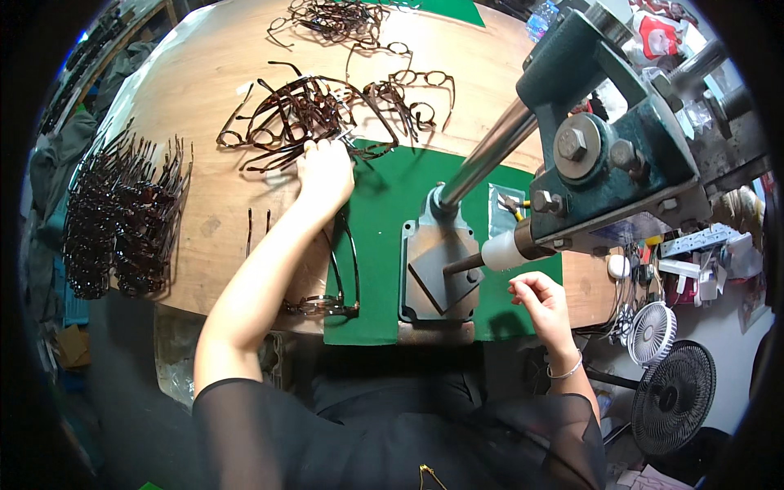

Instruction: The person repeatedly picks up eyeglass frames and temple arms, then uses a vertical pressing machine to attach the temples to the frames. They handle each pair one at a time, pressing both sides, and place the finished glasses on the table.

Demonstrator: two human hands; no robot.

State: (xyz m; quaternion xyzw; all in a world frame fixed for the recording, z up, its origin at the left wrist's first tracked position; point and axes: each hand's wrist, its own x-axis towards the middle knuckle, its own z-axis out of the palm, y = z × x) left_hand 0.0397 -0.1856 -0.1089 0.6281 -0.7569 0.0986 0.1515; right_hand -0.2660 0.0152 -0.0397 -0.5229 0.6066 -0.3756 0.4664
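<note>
My left hand (327, 173) reaches to the near edge of a heap of tortoiseshell eyeglass frames (306, 110). Its fingers are closed on an eyeglass frame there, though the exact part they pinch is hard to make out. My right hand (541, 304) hovers right of a green bench press (608, 155), fingers curled together, with nothing seen in them. Below the press's white-collared ram (502, 250) lies a dark diamond-shaped plate (441, 282) on the metal base. Another eyeglass frame (322, 305) rests by the table's front edge, its temples pointing away from me.
Dense bundles of dark glasses frames (122, 216) stand at the left. More frames (335, 20) lie at the far edge. Yellow-handled pliers (514, 206) lie on a bag behind the press, over a green mat (371, 245). At right are a white fan (652, 333), a black fan (676, 398) and cables.
</note>
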